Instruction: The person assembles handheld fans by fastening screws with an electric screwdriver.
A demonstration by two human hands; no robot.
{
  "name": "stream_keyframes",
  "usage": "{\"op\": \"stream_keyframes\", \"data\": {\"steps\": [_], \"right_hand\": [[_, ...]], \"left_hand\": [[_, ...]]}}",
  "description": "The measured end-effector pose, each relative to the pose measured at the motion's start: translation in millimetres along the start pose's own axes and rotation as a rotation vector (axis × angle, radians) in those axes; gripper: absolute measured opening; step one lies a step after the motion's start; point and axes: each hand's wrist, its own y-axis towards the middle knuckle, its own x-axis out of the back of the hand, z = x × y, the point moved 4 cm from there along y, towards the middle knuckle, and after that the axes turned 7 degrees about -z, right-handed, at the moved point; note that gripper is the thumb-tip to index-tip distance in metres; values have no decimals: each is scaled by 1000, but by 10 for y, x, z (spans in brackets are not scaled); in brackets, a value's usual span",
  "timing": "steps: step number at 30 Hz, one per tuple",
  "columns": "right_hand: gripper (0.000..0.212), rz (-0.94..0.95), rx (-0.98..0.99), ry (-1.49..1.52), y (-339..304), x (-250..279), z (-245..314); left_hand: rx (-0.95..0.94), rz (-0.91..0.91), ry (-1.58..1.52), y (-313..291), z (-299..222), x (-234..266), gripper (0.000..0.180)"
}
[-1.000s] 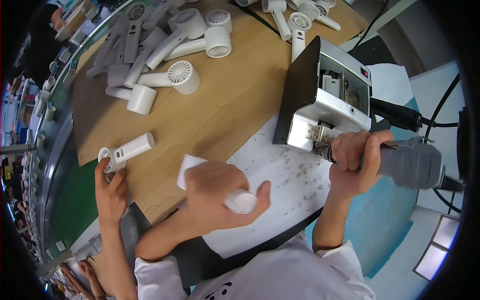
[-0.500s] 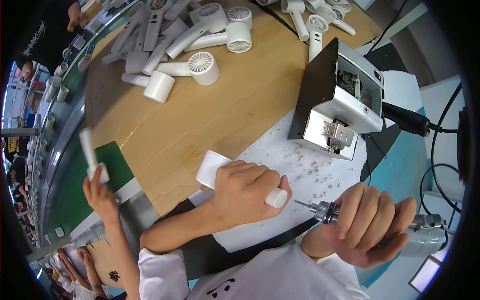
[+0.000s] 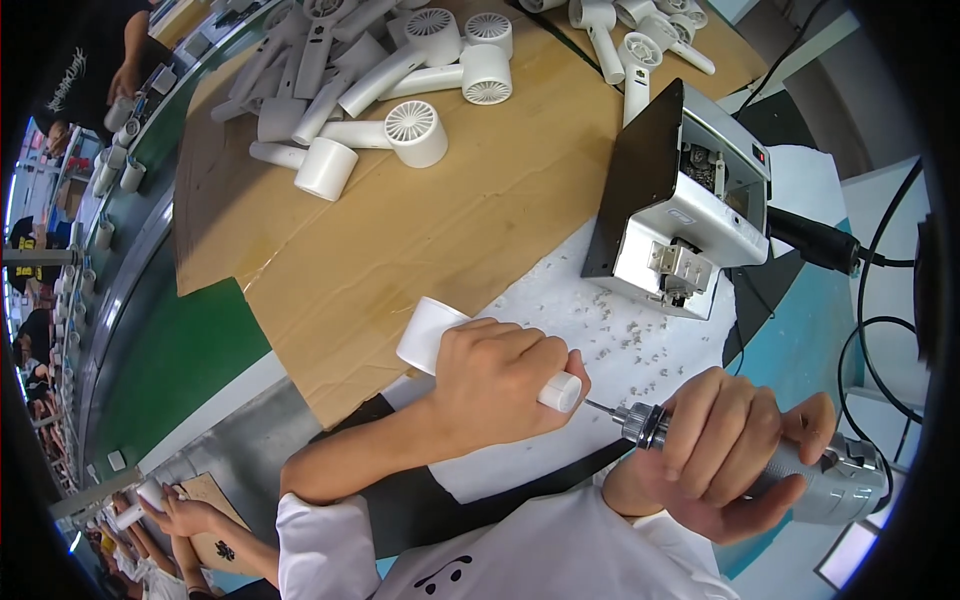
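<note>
In the head view, the left hand (image 3: pixel 505 385) lies over the counter (image 3: pixel 405 515), its grip clamped on the handle of a white handheld fan (image 3: pixel 430 335). The fan's round head sticks out on the thumb's far side, toward the cardboard (image 3: pixel 430 240), and the handle's end faces right. The right hand (image 3: pixel 735 455) has its grip wrapped around a grey powered screwdriver (image 3: pixel 820 485), whose thin bit points left at that end; the gap is so small that I cannot tell whether they touch.

Under and beyond the hands, a white sheet (image 3: pixel 560 290) carries scattered small bits. A silver and black box (image 3: pixel 690 205) stands at the sheet's far right edge, with a black cable (image 3: pixel 875 235) near it. More white fans (image 3: pixel 415 135) are heaped on the cardboard's far side. At lower left, a co-worker's hand (image 3: pixel 185 515) holds another white piece (image 3: pixel 150 495), beside the green surface (image 3: pixel 190 345).
</note>
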Motion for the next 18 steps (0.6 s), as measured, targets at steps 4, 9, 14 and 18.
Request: {"op": "stream_keyframes", "data": {"steps": [4,9,14,18], "right_hand": [[19,11,-5,-27,-1,7,-19],[19,26,-73,-13,-7,-29,-57],[19,39,-96,-18,9,-25,-84],[19,25,-109,-28,7,-34,-120]], "left_hand": [[0,2,-1,5,-6,-17,30],[-2,37,-2,7,-13,-15,30],[1,45,-5,16,-27,-1,30],[17,63,-3,12,-15,-9,29]]}}
